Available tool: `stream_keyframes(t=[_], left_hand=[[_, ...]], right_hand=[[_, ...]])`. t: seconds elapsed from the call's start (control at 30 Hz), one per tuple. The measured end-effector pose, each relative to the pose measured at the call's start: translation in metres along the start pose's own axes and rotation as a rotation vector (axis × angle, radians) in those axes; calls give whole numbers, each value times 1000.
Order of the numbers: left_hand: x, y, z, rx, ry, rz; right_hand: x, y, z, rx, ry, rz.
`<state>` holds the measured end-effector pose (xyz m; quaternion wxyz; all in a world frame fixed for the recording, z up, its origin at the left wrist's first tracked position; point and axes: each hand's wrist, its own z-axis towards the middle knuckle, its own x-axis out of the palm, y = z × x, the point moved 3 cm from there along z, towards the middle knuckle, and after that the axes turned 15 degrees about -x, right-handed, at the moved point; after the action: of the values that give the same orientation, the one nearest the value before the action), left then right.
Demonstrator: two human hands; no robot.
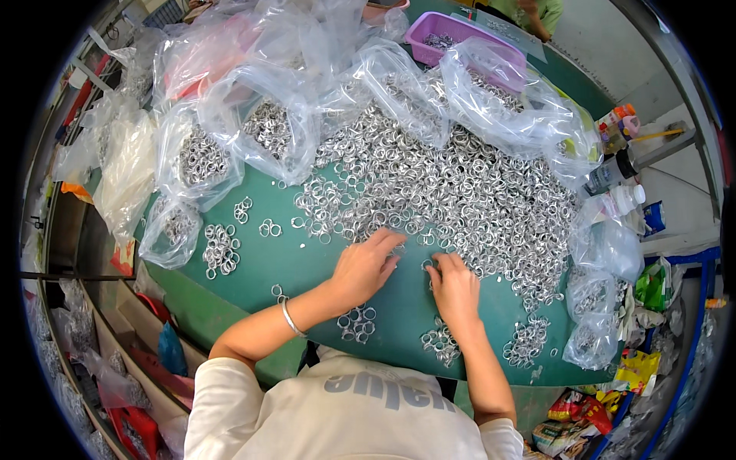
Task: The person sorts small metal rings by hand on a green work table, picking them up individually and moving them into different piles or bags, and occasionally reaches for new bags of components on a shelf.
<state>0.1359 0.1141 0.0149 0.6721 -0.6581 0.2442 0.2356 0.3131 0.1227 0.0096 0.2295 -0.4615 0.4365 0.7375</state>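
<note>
A broad heap of small silver metal rings (491,184) covers the far middle and right of a green tabletop (299,264). At the heap's near edge is my left hand (359,272), its fingers stretched toward the rings and its thumb apart; the fingertips are slightly blurred. My right hand (456,290) is just to its right, fingers curled, with a ring (427,265) at its thumb and fingertips. Smaller clusters of rings lie about: one at the left (221,251), one near my left forearm (356,323), one below my right hand (440,343), another at the right (527,342).
Clear plastic bags of rings (268,130) line the back and left. A purple basin (464,38) stands at the far side, near another person's arm (537,27). Bottles (611,172) and bagged rings (592,337) sit along the right edge. Shelves with bags (146,337) are at the left.
</note>
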Motion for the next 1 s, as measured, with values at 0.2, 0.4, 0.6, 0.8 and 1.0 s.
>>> stream_keyframes(t=[0.2, 0.4, 0.6, 0.8, 1.0], left_hand=[[13, -7, -22, -7, 154, 74], [33, -10, -32, 57, 214, 138], [36, -17, -31, 33, 232, 88], [38, -20, -39, 27, 288, 65], [50, -31, -43, 60, 318, 81]], right_hand=[[-28, -19, -7, -84, -158, 158], [-38, -28, -41, 48, 106, 187], [-24, -19, -43, 13, 100, 28], [-38, -36, -55, 113, -30, 336], [-54, -50, -84, 236, -110, 382]])
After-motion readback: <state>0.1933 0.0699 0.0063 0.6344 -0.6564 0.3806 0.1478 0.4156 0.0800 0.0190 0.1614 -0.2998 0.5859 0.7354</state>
